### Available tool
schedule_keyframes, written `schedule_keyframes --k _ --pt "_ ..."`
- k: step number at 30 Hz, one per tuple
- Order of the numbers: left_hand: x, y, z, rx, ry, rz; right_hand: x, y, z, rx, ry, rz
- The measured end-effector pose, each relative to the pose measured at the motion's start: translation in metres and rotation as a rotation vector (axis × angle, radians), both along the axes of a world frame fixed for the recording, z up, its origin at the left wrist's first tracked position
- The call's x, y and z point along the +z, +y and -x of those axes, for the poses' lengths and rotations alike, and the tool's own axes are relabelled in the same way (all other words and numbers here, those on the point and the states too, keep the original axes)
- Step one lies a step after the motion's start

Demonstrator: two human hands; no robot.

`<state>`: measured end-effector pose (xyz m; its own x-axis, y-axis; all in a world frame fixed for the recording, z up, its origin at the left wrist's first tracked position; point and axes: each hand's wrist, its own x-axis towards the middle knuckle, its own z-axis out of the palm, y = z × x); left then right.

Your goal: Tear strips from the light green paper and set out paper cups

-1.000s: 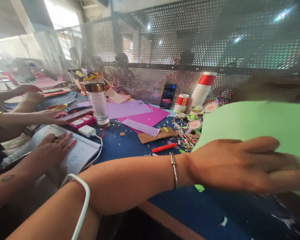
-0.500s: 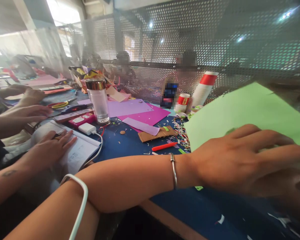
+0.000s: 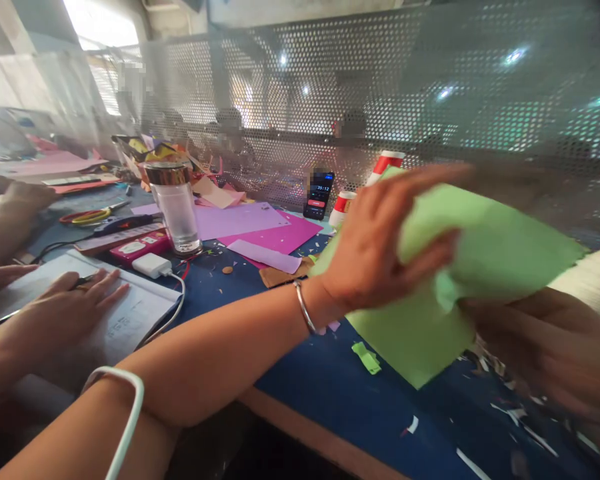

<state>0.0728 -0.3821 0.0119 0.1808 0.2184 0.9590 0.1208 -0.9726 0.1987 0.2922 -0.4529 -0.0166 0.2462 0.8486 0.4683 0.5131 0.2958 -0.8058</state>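
My left hand (image 3: 375, 247) is raised over the blue table (image 3: 325, 387) and closed on a light green paper sheet (image 3: 500, 247), fingers over the top and thumb beneath, so the sheet bends. A metal bangle sits at that wrist. My right hand (image 3: 555, 353) is low at the right, just under the sheet's lower edge. It is smeared by motion, and I cannot make out whether it touches the paper. A small green scrap (image 3: 366, 357) lies on the table below the sheet.
Another person's hand (image 3: 65, 307) rests on a notebook (image 3: 125, 320) at the left. A glass bottle (image 3: 176, 207), charger (image 3: 151, 265), scissors (image 3: 87, 215), pink and purple sheets (image 3: 275, 233), a phone (image 3: 320, 193) and a red-and-white bottle (image 3: 386, 163) stand before a perforated screen (image 3: 380, 87). Paper scraps litter the right.
My left hand lifted off the table and drew the green sheet up and left, bending it. My view shifted right, and my right hand dropped below the sheet.
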Motion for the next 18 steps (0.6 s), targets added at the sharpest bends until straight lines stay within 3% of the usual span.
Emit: schedule_keyframes --k 3,5,6,11,18 --pt "0.002 0.046 0.017 0.03 -0.061 0.518 0.01 0.0 0.008 0.104 0.315 0.186" --pt "0.0 0.068 0.03 -0.174 0.076 0.952 0.015 0.0 0.014 0.151 0.467 0.284" --pt "0.0 0.075 0.036 -0.281 0.172 1.089 0.016 0.001 0.016 0.155 0.5 0.308" --pt "-0.002 0.076 0.044 -0.405 0.175 1.135 0.017 0.004 0.013 0.105 0.537 0.334" --pt "0.009 0.061 0.034 -0.373 -0.004 1.038 0.027 0.002 0.0 0.086 0.507 0.329"
